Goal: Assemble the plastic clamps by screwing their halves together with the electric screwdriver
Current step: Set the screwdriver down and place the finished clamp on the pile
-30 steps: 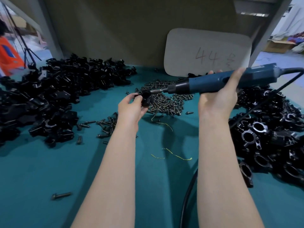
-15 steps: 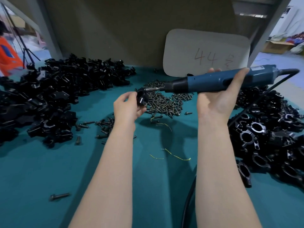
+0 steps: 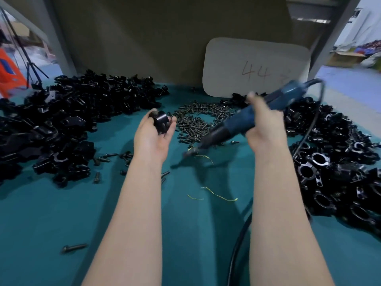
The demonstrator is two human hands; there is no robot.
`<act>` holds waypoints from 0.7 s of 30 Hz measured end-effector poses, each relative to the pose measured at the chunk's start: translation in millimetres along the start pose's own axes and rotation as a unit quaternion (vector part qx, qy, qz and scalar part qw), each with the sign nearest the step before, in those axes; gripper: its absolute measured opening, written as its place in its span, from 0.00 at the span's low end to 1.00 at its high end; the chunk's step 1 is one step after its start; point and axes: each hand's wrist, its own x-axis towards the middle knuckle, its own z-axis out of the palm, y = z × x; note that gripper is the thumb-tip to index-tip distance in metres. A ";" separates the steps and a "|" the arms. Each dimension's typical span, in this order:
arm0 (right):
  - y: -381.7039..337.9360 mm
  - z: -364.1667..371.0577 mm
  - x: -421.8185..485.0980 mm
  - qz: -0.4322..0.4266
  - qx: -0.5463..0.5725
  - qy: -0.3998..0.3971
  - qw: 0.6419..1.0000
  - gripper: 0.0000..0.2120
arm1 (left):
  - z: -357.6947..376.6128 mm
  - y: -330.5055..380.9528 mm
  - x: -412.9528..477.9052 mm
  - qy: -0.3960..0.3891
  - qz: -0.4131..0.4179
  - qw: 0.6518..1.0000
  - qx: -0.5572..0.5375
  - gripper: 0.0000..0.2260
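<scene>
At a teal tabletop (image 3: 61,213), a worker's left hand (image 3: 153,141) holds a black clamp (image 3: 161,123) at centre frame, thumb and fingertips curled round its sides, lifted clear of the surface. The right hand (image 3: 266,124), well apart to the right, is wrapped round a blue screwdriver (image 3: 237,125). The tool's blurred bit slants down toward the lower left, apart from the clamp and just below a scatter of screws (image 3: 198,120). A black cord (image 3: 237,244) runs off the bottom edge beside the right forearm. A heap of black parts (image 3: 61,124) fills the left of the frame, and a pile of ringed clamps (image 3: 329,168) lies along the right edge. A white card (image 3: 255,58) marked "44" leans against the back wall at upper right. Yellow strands (image 3: 218,196) lie between the forearms.
</scene>
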 end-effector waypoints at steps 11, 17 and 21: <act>45.7 -10.6 -2.5 0.033 -0.581 -0.009 0.813 0.36 | 28.2 -27.5 -22.5 -0.115 0.018 0.965 0.236 0.12; 27.1 -25.6 -13.5 0.009 -0.526 0.004 0.850 0.18 | 61.5 -73.0 -45.6 -0.132 0.010 0.942 0.308 0.09; -10.2 -61.2 -37.0 -0.060 -0.349 0.035 0.935 0.17 | 83.9 -106.6 -79.3 -0.201 -0.012 0.940 0.277 0.04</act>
